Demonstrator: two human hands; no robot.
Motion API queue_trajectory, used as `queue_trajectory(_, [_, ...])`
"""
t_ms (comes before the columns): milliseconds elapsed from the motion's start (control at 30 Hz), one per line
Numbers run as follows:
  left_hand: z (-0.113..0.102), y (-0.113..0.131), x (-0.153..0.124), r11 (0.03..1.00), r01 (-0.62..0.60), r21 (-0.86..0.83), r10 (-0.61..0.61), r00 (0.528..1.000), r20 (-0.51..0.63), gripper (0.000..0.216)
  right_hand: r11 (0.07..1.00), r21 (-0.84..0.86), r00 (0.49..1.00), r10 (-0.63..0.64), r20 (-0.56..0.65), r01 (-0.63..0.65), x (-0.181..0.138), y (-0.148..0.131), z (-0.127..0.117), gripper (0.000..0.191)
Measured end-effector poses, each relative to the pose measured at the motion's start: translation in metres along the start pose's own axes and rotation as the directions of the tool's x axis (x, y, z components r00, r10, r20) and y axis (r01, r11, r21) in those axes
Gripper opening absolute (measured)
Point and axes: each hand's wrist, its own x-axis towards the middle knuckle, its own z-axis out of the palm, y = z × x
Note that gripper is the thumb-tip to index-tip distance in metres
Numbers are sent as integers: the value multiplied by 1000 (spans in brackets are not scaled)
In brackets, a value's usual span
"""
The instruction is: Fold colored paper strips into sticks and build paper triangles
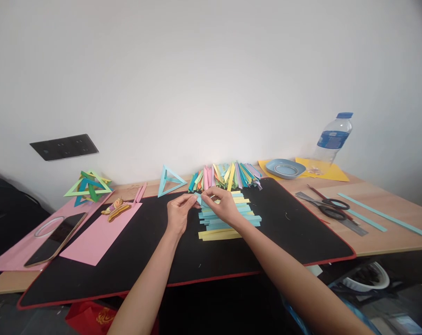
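Observation:
Between my two hands, above the black mat, is a small light blue paper piece point(198, 199), largely covered by my fingers. My left hand point(180, 211) pinches its left side between thumb and fingertips. From the right, my right hand point(222, 204) grips the same paper with bent fingers. Under and beside my right hand lie light blue paper strips point(231, 217) and yellow paper strips point(220, 234), stacked crosswise on the mat. Behind my hands, a light blue paper triangle frame point(170, 180) stands near the wall, next to a row of folded multicoloured strips point(228, 176).
The black mat point(134, 265) has a red edge. On its left are pink paper point(99, 232), a phone point(55, 239) and paper frames point(88, 187). To the right lie scissors point(331, 209), a ruler point(350, 225), blue strips point(381, 214), a blue dish point(285, 168) and a bottle point(332, 137).

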Motion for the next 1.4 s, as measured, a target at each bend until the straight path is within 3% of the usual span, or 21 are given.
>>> queue_trajectory(600, [4, 4, 0, 996, 53, -77, -52, 998, 18, 26, 999, 16, 999, 49, -13, -49, 1, -2, -2, 19])
queue_trajectory(1200, [1, 5, 0, 1000, -2, -23, 2, 1000, 0, 13, 1000, 6, 1000, 12, 7, -12, 1, 1, -2, 18])
queue_trajectory(1400, [2, 3, 0, 999, 28, -44, -26, 999, 27, 18, 1000, -4, 1000, 17, 7, -17, 1, -1, -3, 17])
